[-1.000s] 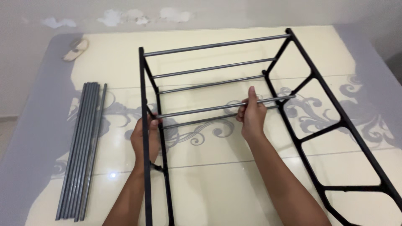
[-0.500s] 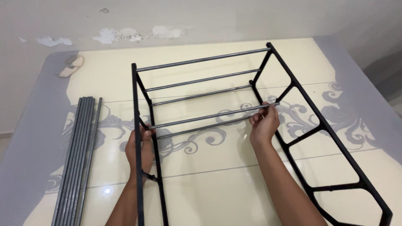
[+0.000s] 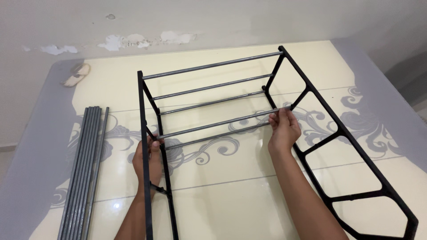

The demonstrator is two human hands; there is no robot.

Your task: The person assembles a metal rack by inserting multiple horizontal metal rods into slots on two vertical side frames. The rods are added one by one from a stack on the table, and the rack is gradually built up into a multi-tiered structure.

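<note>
On the cream table [image 3: 213, 209], the left hand [image 3: 148, 161] closes its fingers around one end of a grey metal rod [image 3: 218, 124] at the black rack frame [image 3: 351, 142], the right hand [image 3: 283, 129] pinching its other end at three o'clock, spare rods [image 3: 84, 169] lying at nine o'clock.

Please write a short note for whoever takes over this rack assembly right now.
Left hand: gripping the left black side frame where the nearest grey rod meets it.
Right hand: pinching that rod's other end at the right black side frame.
Done: four more rods span the two frames beyond and beside it.
Left: whether the held rod is fully seated at the right end cannot be told; the near half of both frames has no rods. Spare rods lie bundled on the table, left of the rack.
</note>
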